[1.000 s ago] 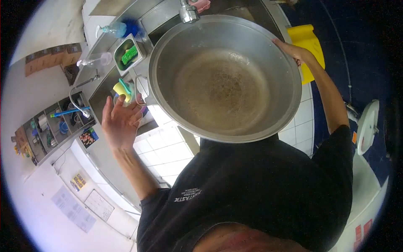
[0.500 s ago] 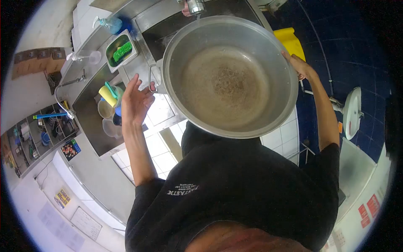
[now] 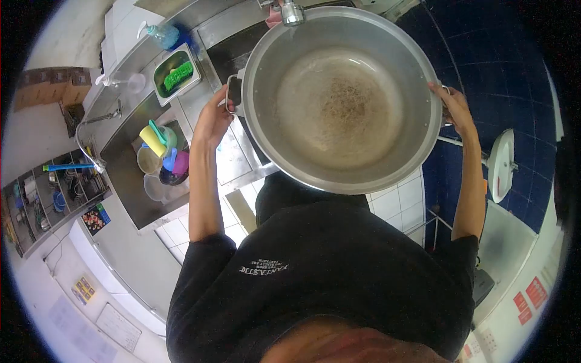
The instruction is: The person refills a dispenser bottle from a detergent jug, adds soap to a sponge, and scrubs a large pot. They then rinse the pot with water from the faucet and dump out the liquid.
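A large aluminium cooking pot (image 3: pixel 339 109), its base browned inside, is tilted with its mouth toward me at the sink. My left hand (image 3: pixel 213 116) is closed around the metal loop handle (image 3: pixel 232 95) on the pot's left side. On the opposite side, my right hand (image 3: pixel 455 109) grips the other handle, its thumb near the rim and its fingers partly hidden behind the pot. The faucet (image 3: pixel 293 13) hangs over the pot's far rim. Whether water is running from it cannot be made out.
Left of the pot, a metal tray (image 3: pixel 175 74) holds a green scrubber, with a blue soap bottle (image 3: pixel 162 35) behind it. Cups and bowls (image 3: pixel 158 163) fill part of a second sink (image 3: pixel 124 175). A white washbasin (image 3: pixel 501 164) is mounted at the right.
My left hand has gone from open beside the handle to closed around it. The pot has shifted slightly right and away from me, its far rim now under the faucet.
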